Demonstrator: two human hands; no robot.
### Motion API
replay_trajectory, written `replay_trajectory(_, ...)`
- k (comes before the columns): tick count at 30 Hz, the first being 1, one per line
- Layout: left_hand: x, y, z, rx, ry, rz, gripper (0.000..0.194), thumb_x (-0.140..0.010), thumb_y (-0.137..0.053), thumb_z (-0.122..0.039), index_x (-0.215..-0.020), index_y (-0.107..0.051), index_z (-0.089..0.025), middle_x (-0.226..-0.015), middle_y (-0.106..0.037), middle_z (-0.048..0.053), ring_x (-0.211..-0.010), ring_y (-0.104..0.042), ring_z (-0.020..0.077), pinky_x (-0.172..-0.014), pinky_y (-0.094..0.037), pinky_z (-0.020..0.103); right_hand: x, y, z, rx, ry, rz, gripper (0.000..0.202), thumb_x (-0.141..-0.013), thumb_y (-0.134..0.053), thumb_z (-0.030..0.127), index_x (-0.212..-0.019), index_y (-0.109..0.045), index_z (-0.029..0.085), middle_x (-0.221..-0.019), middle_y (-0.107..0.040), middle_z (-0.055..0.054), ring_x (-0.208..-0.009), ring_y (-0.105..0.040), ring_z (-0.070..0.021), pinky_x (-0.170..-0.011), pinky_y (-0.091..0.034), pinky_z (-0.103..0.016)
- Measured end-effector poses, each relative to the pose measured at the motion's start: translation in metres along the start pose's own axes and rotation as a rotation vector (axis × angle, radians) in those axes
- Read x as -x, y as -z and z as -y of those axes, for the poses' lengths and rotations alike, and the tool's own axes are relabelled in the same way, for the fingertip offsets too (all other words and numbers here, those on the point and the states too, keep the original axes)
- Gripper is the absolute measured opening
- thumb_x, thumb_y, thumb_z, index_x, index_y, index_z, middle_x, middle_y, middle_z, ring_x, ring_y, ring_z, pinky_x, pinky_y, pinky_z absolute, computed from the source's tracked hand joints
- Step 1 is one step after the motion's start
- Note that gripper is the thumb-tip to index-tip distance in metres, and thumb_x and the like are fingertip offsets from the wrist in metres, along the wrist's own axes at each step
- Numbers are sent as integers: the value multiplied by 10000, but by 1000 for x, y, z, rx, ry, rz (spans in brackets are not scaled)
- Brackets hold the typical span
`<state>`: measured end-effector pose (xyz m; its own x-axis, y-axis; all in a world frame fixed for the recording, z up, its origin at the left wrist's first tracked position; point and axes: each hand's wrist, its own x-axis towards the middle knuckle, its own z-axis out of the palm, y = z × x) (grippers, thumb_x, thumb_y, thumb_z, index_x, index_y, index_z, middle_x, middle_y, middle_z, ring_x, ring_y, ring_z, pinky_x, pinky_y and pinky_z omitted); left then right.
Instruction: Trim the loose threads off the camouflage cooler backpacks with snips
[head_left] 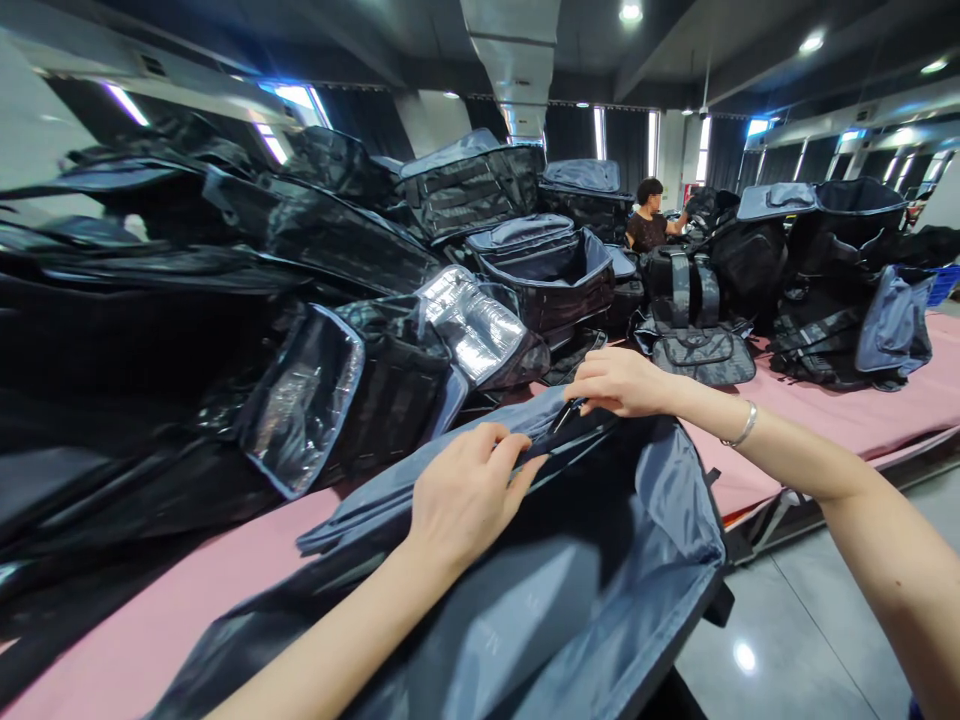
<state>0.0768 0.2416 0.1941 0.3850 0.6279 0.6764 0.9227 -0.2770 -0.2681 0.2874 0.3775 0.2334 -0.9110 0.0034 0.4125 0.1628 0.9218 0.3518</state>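
Note:
A large open bag (pixel 675 500) with a black outside and a grey-blue lining lies at the front, its mouth facing me. My left hand (pixel 469 490) pinches the dark edge of its opening near the middle. Up and to the right, my right hand (pixel 619 382) has its fingers closed at the same edge, by a small dark metallic piece that looks like a zipper pull. Part of that piece is hidden under the fingers. Grey-blue lining fabric (pixel 442 455) is folded over behind my left hand.
Black and camouflage bags are heaped along the pink-covered table (pixel 840 425), among them one with a silver lining (pixel 472 320) and an open one (pixel 555 275). A person (pixel 651 222) is behind the bags. Tiled floor (pixel 817 600) shows at the lower right.

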Motion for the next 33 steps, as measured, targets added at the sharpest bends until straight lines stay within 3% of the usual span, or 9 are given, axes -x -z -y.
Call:
replay_trajectory(6,-5,-7,-3,56,-26,-37,228,-879,-450,-265,-780,-639,-184,-755,-620,23,-674,-564,142,-632,-416,251,-7,-3,9,68,-2,6,219,-917,-494,319,-1005,-625,167,-869,-625,-57,-756,-469,-163,-633,-309,-281)
replay_trajectory(18,-7,0,-2,210,44,46,294,-879,-424,-328,-744,-659,-215,-798,-656,17,-695,-592,132,-629,-426,242,-11,-1,13,37,12,29,225,-942,-441,303,-990,-615,169,-856,-608,-61,-769,-453,-167,-635,-291,-280)
replay_trajectory(23,-7,8,8,460,85,106,319,-868,-417,-384,-724,-640,-208,-794,-649,25,-725,-601,139,-696,-461,247,-11,-3,14,-28,-20,7,216,-931,-451,271,-951,-636,162,-830,-617,-60,-762,-470,-171,-645,-324,-280)
replay_trajectory(26,-2,15,24,608,33,158,375,-886,-360,-378,-690,-625,-199,-803,-639,43,-752,-599,145,-740,-475,256,-3,-1,16,-140,-133,-77,192,-906,-501,264,-988,-629,147,-851,-627,-70,-796,-513,-171,-703,-379,-276)
replay_trajectory(30,12,17,38,480,78,104,308,-824,-497,-443,-937,-639,-194,-891,-636,67,-816,-597,186,-784,-481,303,10,8,36,-270,-398,-133,183,-875,-560,255,-1023,-608,158,-911,-644,-64,-872,-566,-170,-771,-418,-272)
replay_trajectory(33,20,15,38,424,16,91,257,-845,-501,-364,-1006,-620,-205,-892,-637,55,-807,-595,166,-760,-484,278,14,17,61,-285,-570,-112,199,-867,-575,275,-1036,-599,174,-931,-653,-56,-849,-591,-170,-756,-426,-274)
